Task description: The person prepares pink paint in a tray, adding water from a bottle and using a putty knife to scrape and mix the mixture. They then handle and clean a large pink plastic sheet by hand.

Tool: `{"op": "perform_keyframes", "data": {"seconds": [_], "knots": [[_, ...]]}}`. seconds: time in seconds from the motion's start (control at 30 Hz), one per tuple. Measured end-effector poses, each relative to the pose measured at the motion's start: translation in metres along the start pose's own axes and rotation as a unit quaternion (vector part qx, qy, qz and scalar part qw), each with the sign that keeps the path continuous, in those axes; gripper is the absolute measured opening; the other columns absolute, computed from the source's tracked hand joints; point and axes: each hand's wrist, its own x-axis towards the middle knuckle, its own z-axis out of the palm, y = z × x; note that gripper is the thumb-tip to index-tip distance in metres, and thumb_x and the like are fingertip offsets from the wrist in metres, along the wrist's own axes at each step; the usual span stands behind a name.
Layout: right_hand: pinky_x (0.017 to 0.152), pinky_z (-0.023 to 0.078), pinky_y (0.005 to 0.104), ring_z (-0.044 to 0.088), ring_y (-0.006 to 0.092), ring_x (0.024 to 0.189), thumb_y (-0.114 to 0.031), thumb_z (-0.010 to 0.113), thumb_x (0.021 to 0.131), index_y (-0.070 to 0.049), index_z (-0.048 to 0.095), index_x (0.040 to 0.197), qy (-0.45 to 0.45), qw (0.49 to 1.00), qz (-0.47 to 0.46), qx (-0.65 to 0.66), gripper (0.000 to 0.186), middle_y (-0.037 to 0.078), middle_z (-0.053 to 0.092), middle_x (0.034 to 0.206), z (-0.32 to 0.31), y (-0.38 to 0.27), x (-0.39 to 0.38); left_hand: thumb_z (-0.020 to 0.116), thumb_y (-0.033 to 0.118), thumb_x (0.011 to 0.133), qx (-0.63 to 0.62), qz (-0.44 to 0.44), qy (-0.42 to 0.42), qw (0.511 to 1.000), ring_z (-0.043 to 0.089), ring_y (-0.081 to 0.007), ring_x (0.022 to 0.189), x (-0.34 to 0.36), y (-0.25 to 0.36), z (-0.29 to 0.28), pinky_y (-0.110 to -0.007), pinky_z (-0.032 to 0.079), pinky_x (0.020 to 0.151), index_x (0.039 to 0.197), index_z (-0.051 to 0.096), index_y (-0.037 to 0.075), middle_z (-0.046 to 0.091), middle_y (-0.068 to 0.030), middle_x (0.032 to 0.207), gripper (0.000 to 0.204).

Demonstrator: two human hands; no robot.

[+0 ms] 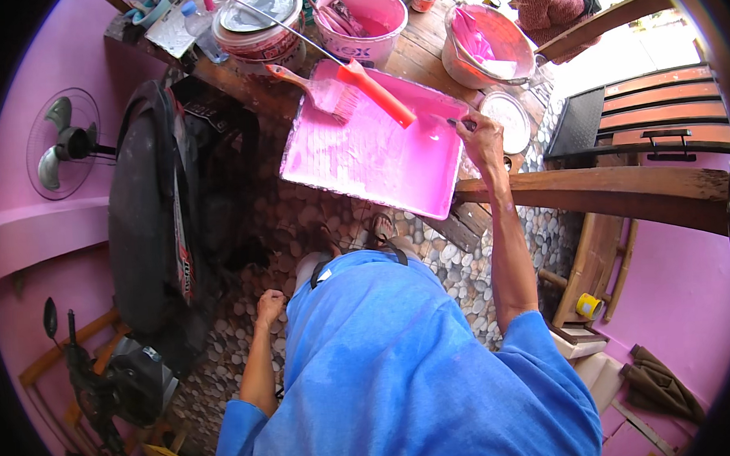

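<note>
My right hand [482,140] is closed at the right edge of a pink paint tray [362,167], its fingers round a slim dark-handled tool [463,124]. The tool's other end points over the tray and blends into the pink, so its kind is unclear. Wet pink paint coats the tray's inside. Across the tray's far part lie a wide paintbrush [332,97] with pink-stained bristles and a paint roller [379,95] with an orange-red sleeve. Low at my left side hangs my left hand [271,306], fingers curled in, with nothing seen in it.
Behind the tray, the wooden table [414,56] bears a lidded paint tub [257,29], a pink bucket [362,24] and another bucket [487,47] with pink plastic. A round lid [505,122] lies at right. A motorcycle [148,205] stands left; a wooden beam [608,191] juts in right. Another person [547,12] is beyond.
</note>
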Motion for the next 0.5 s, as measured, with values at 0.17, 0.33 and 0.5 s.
{"op": "perform_keyframes", "data": {"seconds": [0.17,0.33,0.5], "knots": [[0.062,0.050,0.0321,0.065,0.0203,0.063,-0.012,0.066,0.079,0.001,0.069,0.089,-0.033,0.998,-0.002,-0.062,0.017,0.017,0.065,0.070,0.004,0.007,0.005,0.069,0.021,0.075,-0.020,-0.008,-0.011,1.000,0.067,-0.0200,0.070,0.003,-0.007,0.003,-0.032,0.053,0.065,0.096,0.067,0.006,0.070,-0.0122,0.082,0.026],[0.060,0.049,0.0347,0.064,0.0221,0.061,-0.013,0.067,0.078,0.002,0.069,0.089,0.015,1.000,0.001,-0.021,0.018,0.018,0.065,0.070,0.002,0.009,-0.001,0.070,0.022,0.074,0.008,0.024,0.005,1.000,0.067,-0.0207,0.072,0.007,-0.013,0.006,-0.033,0.053,0.067,0.096,0.067,0.006,0.070,-0.0122,0.082,0.027],[0.058,0.050,0.0339,0.063,0.0213,0.059,-0.012,0.066,0.079,0.003,0.069,0.086,-0.040,0.997,0.039,-0.061,0.017,0.017,0.065,0.067,0.001,0.005,-0.011,0.069,0.023,0.075,-0.007,0.016,-0.010,1.000,0.067,-0.0224,0.078,0.003,-0.013,0.008,-0.034,0.053,0.072,0.096,0.068,0.006,0.070,-0.0124,0.083,0.027]]}}
